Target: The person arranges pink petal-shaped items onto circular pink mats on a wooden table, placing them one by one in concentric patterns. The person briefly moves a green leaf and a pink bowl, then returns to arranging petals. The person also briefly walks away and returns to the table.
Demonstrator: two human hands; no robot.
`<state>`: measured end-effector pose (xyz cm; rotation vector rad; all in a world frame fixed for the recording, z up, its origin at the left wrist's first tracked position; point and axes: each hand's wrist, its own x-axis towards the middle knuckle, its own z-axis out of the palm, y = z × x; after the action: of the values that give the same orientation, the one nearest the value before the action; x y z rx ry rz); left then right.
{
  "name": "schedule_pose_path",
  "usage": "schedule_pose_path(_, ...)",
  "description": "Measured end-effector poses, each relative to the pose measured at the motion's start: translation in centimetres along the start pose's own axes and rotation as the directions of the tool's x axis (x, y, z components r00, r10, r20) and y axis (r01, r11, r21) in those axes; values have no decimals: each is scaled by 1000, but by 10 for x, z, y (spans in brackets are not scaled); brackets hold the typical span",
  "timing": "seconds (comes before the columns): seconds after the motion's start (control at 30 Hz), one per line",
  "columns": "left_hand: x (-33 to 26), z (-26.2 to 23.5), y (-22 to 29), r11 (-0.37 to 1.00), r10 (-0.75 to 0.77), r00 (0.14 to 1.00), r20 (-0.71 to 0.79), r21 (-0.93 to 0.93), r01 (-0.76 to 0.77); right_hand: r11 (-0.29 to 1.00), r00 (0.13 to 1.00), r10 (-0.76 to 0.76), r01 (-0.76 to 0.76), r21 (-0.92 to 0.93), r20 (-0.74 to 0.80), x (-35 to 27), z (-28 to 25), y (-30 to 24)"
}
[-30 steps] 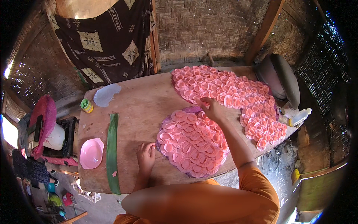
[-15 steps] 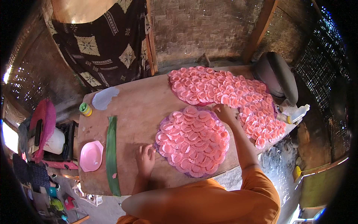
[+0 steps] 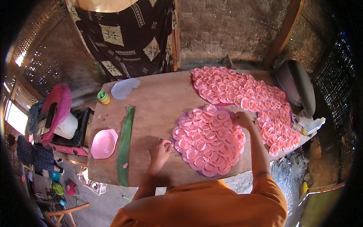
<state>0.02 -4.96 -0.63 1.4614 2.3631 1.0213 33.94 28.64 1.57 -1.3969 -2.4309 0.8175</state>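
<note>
Right hand (image 3: 243, 119) has drawn back from the far spread of pink discs (image 3: 245, 98) to the right rim of the near round cluster of pink discs (image 3: 208, 142), fingers curled on its edge. Left hand (image 3: 159, 151) rests at the cluster's left rim, fingers loosely bent, grip unclear. Both lie on the wooden table (image 3: 159, 106).

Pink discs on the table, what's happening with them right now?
A person in an orange shirt is working on a round cluster of pink discs on the wooden table. The left hand rests at the cluster's left edge, the right hand at its upper right. A larger spread of discs lies behind; a green leaf strip and pink bowl sit left.
</note>
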Motion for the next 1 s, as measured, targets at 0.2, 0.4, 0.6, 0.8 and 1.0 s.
schedule_pose_path(0.2,5,16,1,994,1,999,-54,113,5,928,979,117,-168,334,168,-15,-18,11)
schedule_pose_path(0.4,8,23,1,960,-25,999,-20,-279,19,944,997,33,-55,325,74,-31,-23,1)
schedule_pose_path(0.6,3,28,-4,680,-378,911,166,-618,395,945,996,-84,73,320,21,-21,-17,-28)
schedule_pose_path(0.8,95,-32,-47,659,-308,944,123,-688,304,922,989,-139,145,360,-42,41,40,-75)
schedule_pose_path(1.0,252,-59,-108,918,-207,971,-119,-368,151,888,968,-151,222,403,-202,140,86,-139)
